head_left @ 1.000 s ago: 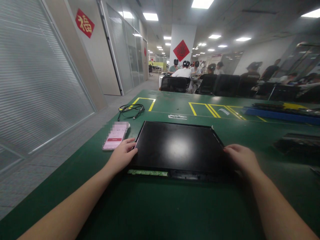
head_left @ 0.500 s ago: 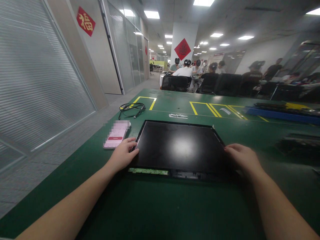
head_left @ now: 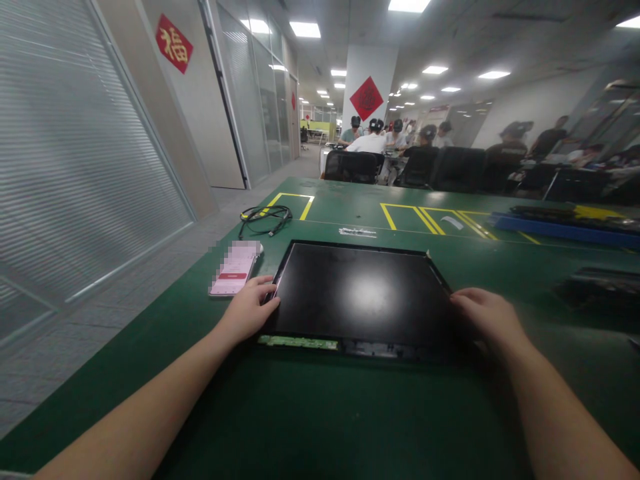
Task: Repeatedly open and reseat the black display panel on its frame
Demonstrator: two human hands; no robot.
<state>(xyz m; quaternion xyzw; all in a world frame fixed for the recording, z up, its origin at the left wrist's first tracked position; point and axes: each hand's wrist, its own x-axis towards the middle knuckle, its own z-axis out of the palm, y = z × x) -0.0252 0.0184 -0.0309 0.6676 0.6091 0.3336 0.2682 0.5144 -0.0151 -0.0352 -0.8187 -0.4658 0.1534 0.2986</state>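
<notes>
1. Your screen (head_left: 360,287) lies face up on the green surface (head_left: 280,413), in the centre of the frame.
2. Your left hand (head_left: 250,303) touches its left edge, thumb and fingers slightly apart; your right hand (head_left: 485,313) meets the right edge with fingertips bunched. You cannot tell from this view whether either one is clamped on it.
3. Expect a flat, stiff piece, probably moderate in weight; its smooth face looks glossy and could be slippery and easily scratched or cracked.
4. Take hold at the two side rims, where your hands are, and spare the middle from pressure.
5. Treat the green circuit strip (head_left: 300,343), bare along the near edge, as the most fragile part; it is a poor place to grip.
6. You can read no brand or label on the screen.
7. The red sign (head_left: 174,44) at upper left carries the gold character 福; the phone (head_left: 233,283), left of centre, is partly blurred out, its writing too small to read.
</notes>
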